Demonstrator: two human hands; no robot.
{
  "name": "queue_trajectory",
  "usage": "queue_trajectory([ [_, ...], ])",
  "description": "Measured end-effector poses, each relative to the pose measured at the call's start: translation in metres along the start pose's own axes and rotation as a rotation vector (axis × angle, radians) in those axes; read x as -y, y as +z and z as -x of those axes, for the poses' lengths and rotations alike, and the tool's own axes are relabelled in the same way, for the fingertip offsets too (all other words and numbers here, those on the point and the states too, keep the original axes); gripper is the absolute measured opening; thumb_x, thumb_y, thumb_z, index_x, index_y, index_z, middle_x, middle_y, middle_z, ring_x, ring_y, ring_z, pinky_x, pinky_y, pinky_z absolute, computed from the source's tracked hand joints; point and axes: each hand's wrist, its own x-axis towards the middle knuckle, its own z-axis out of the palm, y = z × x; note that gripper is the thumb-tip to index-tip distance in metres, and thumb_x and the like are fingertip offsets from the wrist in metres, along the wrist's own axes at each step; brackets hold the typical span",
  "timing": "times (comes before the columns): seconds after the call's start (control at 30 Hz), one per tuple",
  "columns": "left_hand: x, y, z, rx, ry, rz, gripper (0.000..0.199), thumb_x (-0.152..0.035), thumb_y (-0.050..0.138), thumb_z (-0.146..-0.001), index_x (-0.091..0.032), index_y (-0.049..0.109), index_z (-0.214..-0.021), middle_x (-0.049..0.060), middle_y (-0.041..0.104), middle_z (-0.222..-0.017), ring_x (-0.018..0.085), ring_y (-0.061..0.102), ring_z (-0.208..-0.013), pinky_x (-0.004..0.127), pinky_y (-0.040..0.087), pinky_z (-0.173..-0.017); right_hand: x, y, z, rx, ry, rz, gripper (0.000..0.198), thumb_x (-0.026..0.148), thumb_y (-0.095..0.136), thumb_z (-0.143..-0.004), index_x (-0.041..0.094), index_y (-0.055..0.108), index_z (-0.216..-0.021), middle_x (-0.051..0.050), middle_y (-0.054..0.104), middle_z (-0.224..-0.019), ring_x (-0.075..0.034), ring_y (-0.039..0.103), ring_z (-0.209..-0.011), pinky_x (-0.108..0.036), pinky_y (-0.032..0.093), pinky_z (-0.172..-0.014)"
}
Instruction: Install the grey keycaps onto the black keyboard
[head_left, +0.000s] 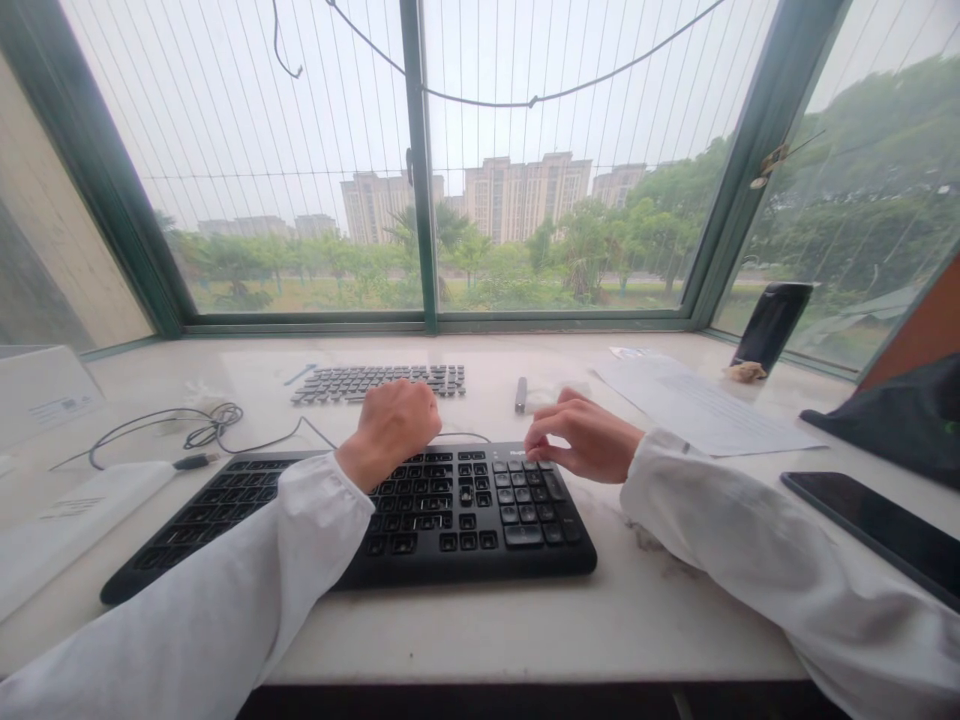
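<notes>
A black keyboard (pixel 472 560) lies on the white sill. Most of its main block shows bare sockets, while keycaps (pixel 523 535) sit on the number pad at its right. My left hand (pixel 397 420) is closed in a fist above the upper middle of the keyboard; whatever is inside its fingers is hidden. My right hand (pixel 585 437) is at the top edge of the number pad, thumb and index fingertip brought together by the top keys. Anything between those fingertips is too small to make out. Behind the keyboard, loose keycaps (pixel 337 384) lie in rows.
A small dark stick-like object (pixel 520 395) and clear plastic (pixel 551 395) lie behind the keyboard. Printed paper (pixel 705 405), a phone (pixel 885 530) and an upright dark object (pixel 772 325) are at right. A cable (pixel 217 430) and white box (pixel 49 395) are at left.
</notes>
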Motion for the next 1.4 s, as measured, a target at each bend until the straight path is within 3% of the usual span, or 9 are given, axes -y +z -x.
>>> queue_trajectory([
  [0.77,0.002,-0.001,-0.001,-0.03,-0.01,0.006,0.031,-0.019,0.041,-0.076,-0.016,0.072,-0.073,0.011,0.068,-0.068,0.027,0.065,-0.069,0.037,0.049,-0.064,-0.002,0.003,0.001,0.001,-0.012,-0.011,0.013,0.029,0.064,-0.086,0.021,0.072,-0.079,0.001,0.072,-0.079,-0.012,0.061,-0.071,-0.032,0.028,-0.083],
  [1.0,0.014,-0.008,-0.005,-0.049,-0.008,0.011,0.028,-0.017,0.042,-0.076,-0.014,0.068,-0.067,0.012,0.065,-0.067,0.024,0.063,-0.067,0.035,0.048,-0.064,-0.031,0.004,0.0,-0.294,0.213,0.01,0.019,0.035,0.059,-0.088,0.023,0.072,-0.081,0.001,0.072,-0.082,-0.012,0.057,-0.064,-0.033,0.033,-0.082],
  [1.17,0.023,-0.01,-0.01,-0.022,-0.026,0.033,0.028,-0.015,0.042,-0.077,-0.012,0.07,-0.076,0.015,0.067,-0.073,0.027,0.066,-0.076,0.035,0.049,-0.069,-0.05,0.018,-0.001,-0.284,0.271,0.067,0.019,0.035,0.059,-0.087,0.024,0.073,-0.079,0.001,0.072,-0.079,-0.014,0.058,-0.066,-0.034,0.035,-0.08],
  [1.4,0.018,-0.005,-0.007,0.032,0.021,0.104,0.03,-0.017,0.043,-0.08,-0.01,0.072,-0.088,0.017,0.069,-0.082,0.026,0.067,-0.084,0.034,0.05,-0.074,-0.042,0.031,-0.026,-0.258,0.32,0.028,0.03,0.044,0.053,-0.088,0.023,0.074,-0.085,-0.003,0.072,-0.082,-0.015,0.058,-0.068,-0.032,0.041,-0.075],
])
